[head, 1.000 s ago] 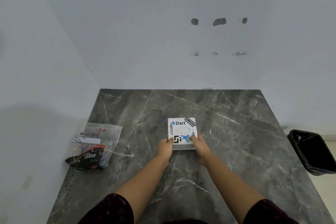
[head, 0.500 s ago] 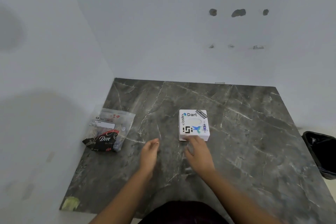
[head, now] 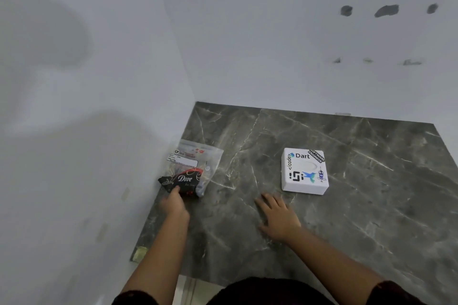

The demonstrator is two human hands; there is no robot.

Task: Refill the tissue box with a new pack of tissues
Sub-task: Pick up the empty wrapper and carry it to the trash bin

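Both hands off tissue box (head: 304, 170); left hand (head: 175, 203) touches tissue pack (head: 190, 171), not yet gripping. Pack well left of box on counter (head: 371, 205). Right hand (head: 278, 215) empty, flat, near box.

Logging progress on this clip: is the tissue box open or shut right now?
Shut. The tissue box sits flat on the table, stickered top in place; neither hand touches it. No tissue shows at its oval slot.

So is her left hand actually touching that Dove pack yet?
Touching. In the head view the left hand's fingertips overlap the near edge of the Dove pack, no gap.
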